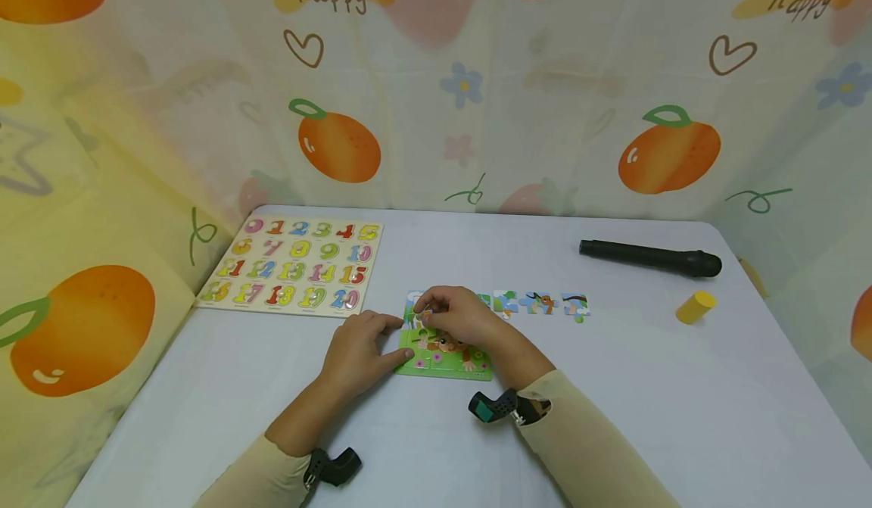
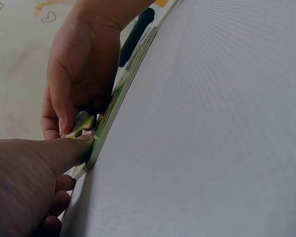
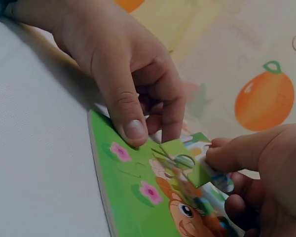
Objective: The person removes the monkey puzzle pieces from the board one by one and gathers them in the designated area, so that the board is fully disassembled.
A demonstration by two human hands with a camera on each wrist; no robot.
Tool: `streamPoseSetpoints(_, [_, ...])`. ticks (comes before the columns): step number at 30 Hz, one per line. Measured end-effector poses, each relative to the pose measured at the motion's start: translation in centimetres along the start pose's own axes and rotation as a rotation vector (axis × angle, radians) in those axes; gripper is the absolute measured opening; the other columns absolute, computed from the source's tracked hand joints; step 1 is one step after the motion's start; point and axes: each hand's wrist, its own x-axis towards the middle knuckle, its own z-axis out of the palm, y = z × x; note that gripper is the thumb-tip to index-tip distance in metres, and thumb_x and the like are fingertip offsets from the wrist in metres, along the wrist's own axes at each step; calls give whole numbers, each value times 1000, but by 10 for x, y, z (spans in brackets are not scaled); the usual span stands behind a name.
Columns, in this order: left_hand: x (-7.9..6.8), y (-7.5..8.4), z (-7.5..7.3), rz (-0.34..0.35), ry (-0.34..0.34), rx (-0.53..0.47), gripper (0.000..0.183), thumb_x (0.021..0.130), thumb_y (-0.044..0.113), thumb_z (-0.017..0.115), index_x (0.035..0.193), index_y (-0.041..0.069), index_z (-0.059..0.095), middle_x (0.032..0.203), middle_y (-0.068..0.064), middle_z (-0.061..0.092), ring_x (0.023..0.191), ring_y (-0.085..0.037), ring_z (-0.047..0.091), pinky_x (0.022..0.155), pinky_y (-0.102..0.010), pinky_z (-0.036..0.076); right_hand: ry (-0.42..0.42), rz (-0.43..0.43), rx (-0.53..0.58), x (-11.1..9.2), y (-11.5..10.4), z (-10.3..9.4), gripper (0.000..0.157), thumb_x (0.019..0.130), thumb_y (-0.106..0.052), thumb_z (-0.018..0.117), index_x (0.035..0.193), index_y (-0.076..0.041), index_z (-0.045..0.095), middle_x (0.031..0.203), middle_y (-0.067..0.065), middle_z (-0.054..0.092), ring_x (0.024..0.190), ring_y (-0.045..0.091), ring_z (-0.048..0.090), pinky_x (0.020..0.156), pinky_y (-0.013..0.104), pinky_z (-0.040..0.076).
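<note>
A jigsaw puzzle board [image 1: 443, 366] with a cartoon animal, pink flowers and a green border lies flat at the middle of the table. My left hand [image 1: 359, 353] holds its left side, the thumb [image 3: 133, 129] on the near left corner and the other fingers along the edge. Above the board's left part, my right hand [image 1: 465, 319] pinches a green jigsaw piece [image 3: 173, 148] between thumb and fingers. The piece is tilted, and the right fingers cover part of it. Three loose jigsaw pieces, one [image 1: 540, 303] between the others, lie in a row right of the board.
A wooden number board [image 1: 316, 266] with coloured numerals lies at the back left. At the back right are a black microphone-shaped object [image 1: 647, 257] and a yellow cylinder [image 1: 696, 307]. A printed curtain [image 1: 409, 76] hangs behind the white table [image 1: 613, 402].
</note>
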Motion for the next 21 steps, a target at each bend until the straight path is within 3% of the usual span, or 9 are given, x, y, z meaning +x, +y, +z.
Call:
streamPoseSetpoints(9, [0, 0, 1, 2, 3, -2, 47, 84, 37, 92, 123, 15, 77, 110, -3, 71, 103, -23, 63, 91, -48, 48, 48, 18, 124, -2, -6, -9, 13, 100, -8, 72, 111, -12, 79, 88, 2, 58, 80, 17, 53, 68, 27, 45])
streamPoseSetpoints(21, [-1, 1, 0, -7, -6, 8, 51, 84, 40, 92, 124, 13, 76, 112, -3, 70, 105, -24, 62, 93, -47, 48, 78, 4, 128, -12, -7, -28, 13, 100, -11, 74, 111, -13, 79, 87, 4, 62, 83, 27, 59, 73, 35, 52])
